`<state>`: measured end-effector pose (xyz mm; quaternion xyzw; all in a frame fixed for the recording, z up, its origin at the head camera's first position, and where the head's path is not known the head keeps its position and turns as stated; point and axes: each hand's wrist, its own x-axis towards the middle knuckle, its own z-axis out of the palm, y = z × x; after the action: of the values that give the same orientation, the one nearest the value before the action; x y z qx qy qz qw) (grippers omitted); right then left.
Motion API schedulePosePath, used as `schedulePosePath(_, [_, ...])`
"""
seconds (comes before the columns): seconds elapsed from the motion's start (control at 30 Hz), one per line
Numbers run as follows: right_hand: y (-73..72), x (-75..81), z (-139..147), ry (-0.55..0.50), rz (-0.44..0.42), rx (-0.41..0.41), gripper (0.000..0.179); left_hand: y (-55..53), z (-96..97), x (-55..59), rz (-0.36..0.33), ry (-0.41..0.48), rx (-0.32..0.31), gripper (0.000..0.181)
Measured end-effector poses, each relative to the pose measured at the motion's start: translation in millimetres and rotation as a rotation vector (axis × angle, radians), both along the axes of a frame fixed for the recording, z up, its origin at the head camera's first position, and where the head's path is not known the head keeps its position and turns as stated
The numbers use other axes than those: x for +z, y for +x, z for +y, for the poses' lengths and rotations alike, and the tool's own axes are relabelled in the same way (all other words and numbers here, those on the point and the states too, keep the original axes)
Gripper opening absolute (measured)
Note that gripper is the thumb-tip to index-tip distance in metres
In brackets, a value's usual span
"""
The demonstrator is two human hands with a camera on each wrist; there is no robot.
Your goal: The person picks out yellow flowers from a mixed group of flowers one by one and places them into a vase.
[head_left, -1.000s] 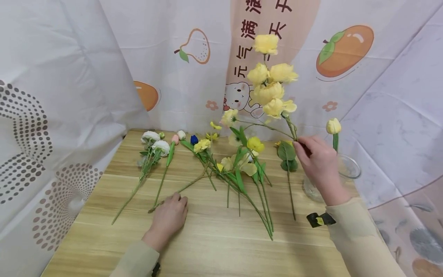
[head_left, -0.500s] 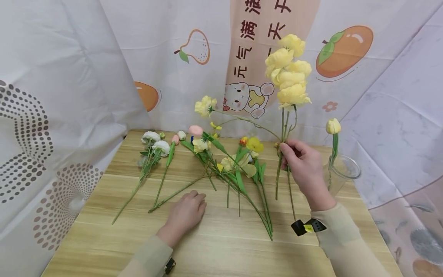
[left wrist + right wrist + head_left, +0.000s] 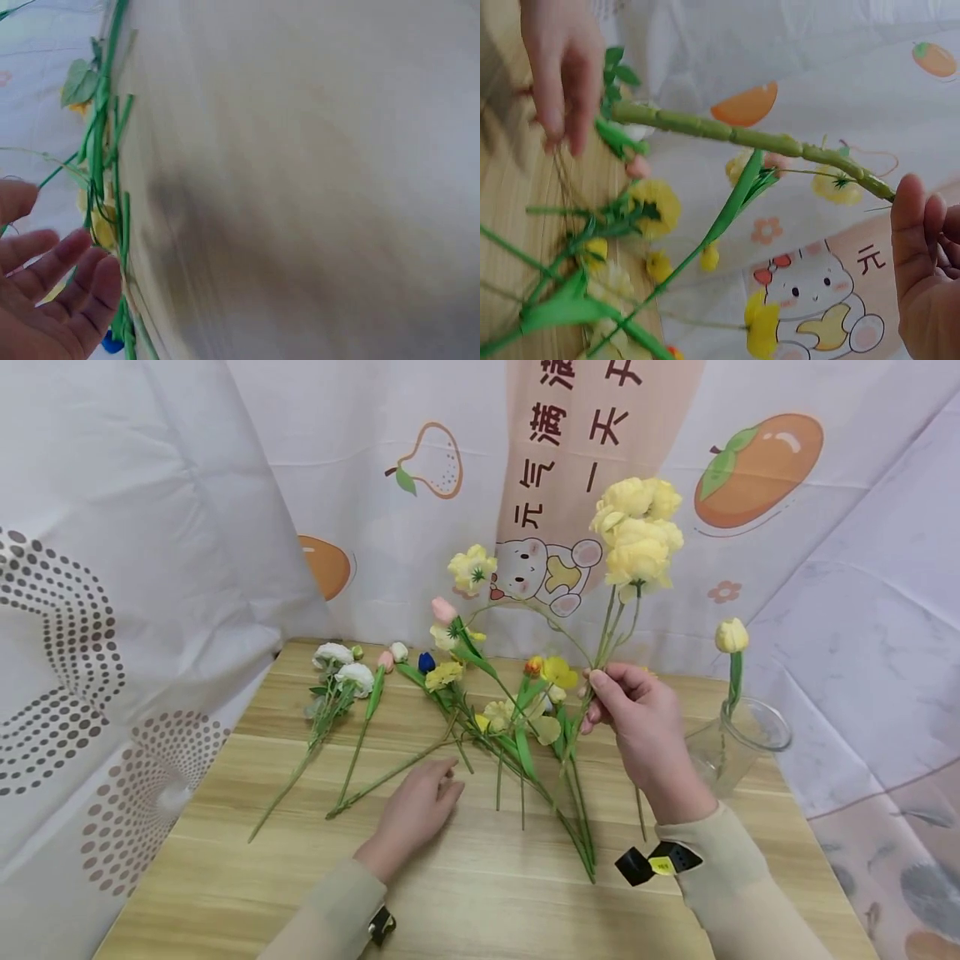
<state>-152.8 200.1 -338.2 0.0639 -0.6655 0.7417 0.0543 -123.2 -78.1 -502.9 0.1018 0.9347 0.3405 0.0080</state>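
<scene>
Now lower, yellow blooms [image 3: 639, 539], fingers [image 3: 611, 691] probably pinching stem [image 3: 742, 137]

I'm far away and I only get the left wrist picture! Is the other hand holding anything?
Observer: Yes, the right hand holds a stem of yellow blooms up above the table.
Operator: Cool! Is there something to put flowers in?
Observer: There's a clear vase just to the right of that hand.
Operator: Ooh, is it empty?
Observer: No, the head view shows one pale yellow tulip in it.
</scene>
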Motion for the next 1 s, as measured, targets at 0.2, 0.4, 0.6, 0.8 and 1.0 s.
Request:
schedulePosePath(0.2, [6.6,5.9,-3,-0.098,-0.01,0.046,0.024,-30.4,21.7,8.7,-0.164,0.387,0.044,0.058])
schedulePosePath(0.4, [12.0,13.4,-5,-0.148,-0.011,0.062,0.018,-50.2,34.1,13.2,-0.256,0.553,0.071,0.067])
schedulePosePath(0.6, [15.8,16.4,-7,-0.174,-0.035,0.084,0.016,-71.7,45.5,24.1,-0.358,0.846,0.117,0.071])
schedulePosePath(0.8, [18.1,18.8,-8,-0.185,-0.046,0.105,0.011,-89.8,61.1,32.0,-0.487,1.016,0.087,0.062])
schedulePosePath(1.0, [17.7,18.3,-9,-0.185,-0.04,0.109,0.012,-99.3,70.8,28.2,-0.437,1.01,0.088,0.031])
